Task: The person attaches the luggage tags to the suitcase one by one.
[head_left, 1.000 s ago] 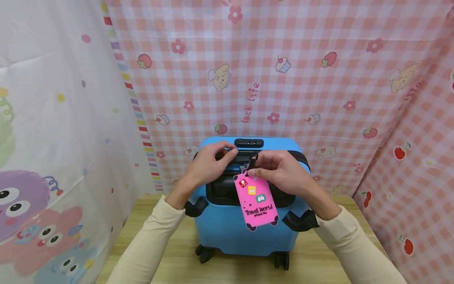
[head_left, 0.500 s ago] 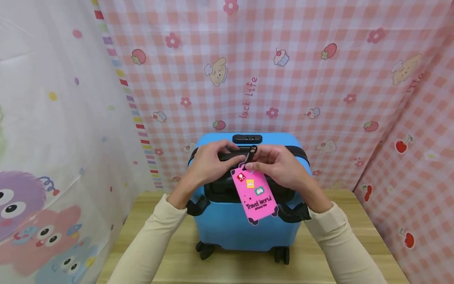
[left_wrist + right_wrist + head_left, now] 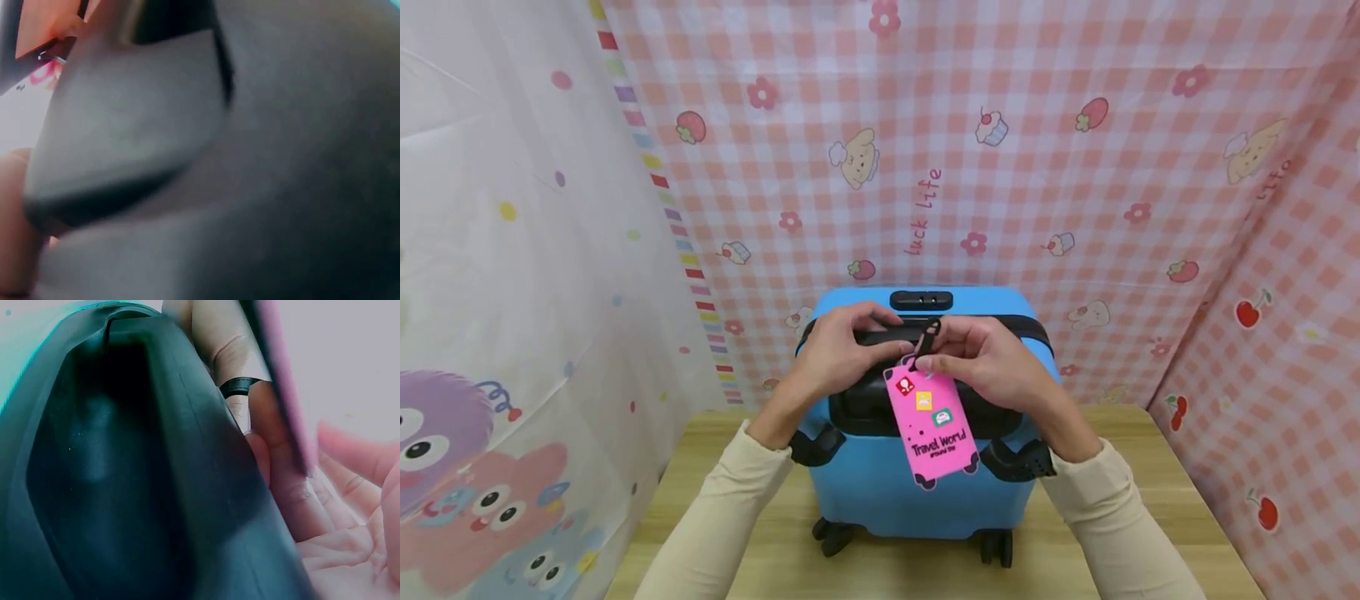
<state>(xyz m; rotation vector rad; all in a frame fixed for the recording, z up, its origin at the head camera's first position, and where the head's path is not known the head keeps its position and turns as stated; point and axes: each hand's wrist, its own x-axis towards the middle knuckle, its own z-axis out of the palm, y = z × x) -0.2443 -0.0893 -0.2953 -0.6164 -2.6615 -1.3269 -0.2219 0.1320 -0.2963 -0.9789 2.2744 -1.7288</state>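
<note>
A suitcase [image 3: 917, 500] is stood on a bench [image 3: 700, 517], curtains [image 3: 1037, 192] hung behind, left and right. Before its handle [image 3: 887, 335], a luggage tag [image 3: 931, 433] is held by the right hand [image 3: 992, 362], the left hand [image 3: 842, 350] placed leftward.

Two arms in cream sleeves [image 3: 715, 508] reach forward from the 7 and 5 o'clock edges of the head view, slanting inward toward 1 and 11 o'clock. Both wrists [image 3: 778, 412] are bare past the cuffs [image 3: 1078, 458]. The left hand [image 3: 831, 354] has its fingers [image 3: 871, 315] curled over, its thumb [image 3: 891, 350] pointing toward 3 o'clock below them. The right hand [image 3: 996, 358] makes a pinch, thumb [image 3: 947, 365] toward 9 o'clock, fingers bent above it. In the right wrist view, creased palm skin [image 3: 344, 562] shows at 4 o'clock.
</note>
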